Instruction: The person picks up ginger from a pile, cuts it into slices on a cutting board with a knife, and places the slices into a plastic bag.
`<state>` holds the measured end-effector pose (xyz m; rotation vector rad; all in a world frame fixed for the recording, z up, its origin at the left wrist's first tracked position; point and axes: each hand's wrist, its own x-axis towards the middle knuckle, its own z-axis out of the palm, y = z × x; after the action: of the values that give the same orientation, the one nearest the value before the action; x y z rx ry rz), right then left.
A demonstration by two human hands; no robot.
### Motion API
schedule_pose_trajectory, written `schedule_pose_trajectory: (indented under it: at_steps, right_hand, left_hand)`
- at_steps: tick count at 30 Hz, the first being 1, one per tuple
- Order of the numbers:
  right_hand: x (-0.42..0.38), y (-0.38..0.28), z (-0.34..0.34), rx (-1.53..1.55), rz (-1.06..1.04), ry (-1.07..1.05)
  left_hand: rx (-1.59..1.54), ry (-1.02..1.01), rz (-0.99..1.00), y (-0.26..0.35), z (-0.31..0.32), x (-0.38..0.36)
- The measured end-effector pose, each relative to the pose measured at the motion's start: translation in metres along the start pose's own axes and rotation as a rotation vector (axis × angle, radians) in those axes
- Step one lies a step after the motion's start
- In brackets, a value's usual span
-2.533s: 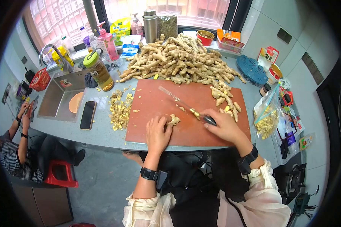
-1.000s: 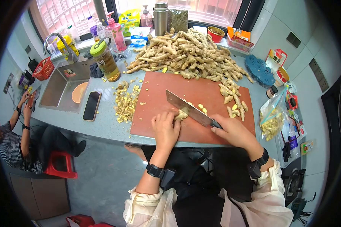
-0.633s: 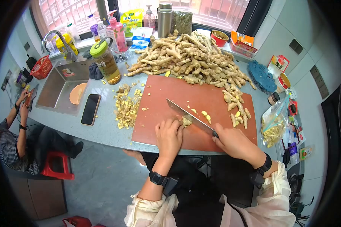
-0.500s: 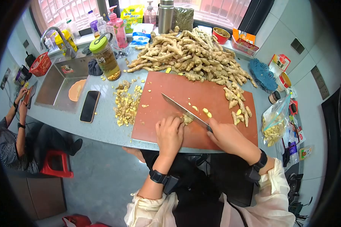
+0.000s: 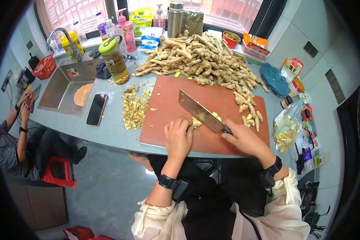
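Ginger (image 5: pixel 196 123) is held on the cutting board (image 5: pixel 164 102) by the left hand (image 5: pixel 178 138), the cleaver (image 5: pixel 202 113) gripped by the right hand (image 5: pixel 243 138) — some slices (image 5: pixel 216 115) cut, the heaped ginger roots (image 5: pixel 204 60) largely uncut.

"Where does the light come from?"

"Daylight pours through the window (image 5: pixel 228 16) at 12 o'clock, its panes pale and nearly washed out."

"And the shadows?"

"Soft on the bright counter (image 5: pixel 122 138), deepest beneath its front edge near 6 o'clock, where black clothing (image 5: pixel 208 218) swallows detail. A small white glare spot marks the gray floor (image 5: pixel 108 192) toward 7 o'clock."

"Is the frame sharp?"

"The cutting board (image 5: pixel 164 100) and knife (image 5: pixel 200 112) read clearly; fine print on the yellow packet (image 5: pixel 141 20) at 11 o'clock does not. A wide lens bows the counter's edge, and black vignetting rounds off all four corners."
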<state>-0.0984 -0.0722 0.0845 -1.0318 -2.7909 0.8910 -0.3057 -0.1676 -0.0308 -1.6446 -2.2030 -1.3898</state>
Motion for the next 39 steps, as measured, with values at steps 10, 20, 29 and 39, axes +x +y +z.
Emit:
schedule_pose_trajectory:
  at_steps: [10,20,29,39]
  right_hand:
    - [-0.003,-0.012,-0.009,-0.023,-0.004,-0.032]
    - [0.001,-0.023,-0.006,-0.225,0.031,-0.066]
    - [0.032,-0.025,0.013,-0.233,-0.040,0.008]
    - [0.006,-0.013,0.003,-0.215,0.001,-0.067]
  left_hand:
    - [0.004,0.008,-0.013,0.001,-0.001,0.001]
    - [0.002,0.009,-0.005,0.000,0.000,0.001]
    - [0.008,-0.003,-0.017,0.001,0.000,0.002]
    - [0.026,0.015,-0.021,0.001,-0.001,0.001]
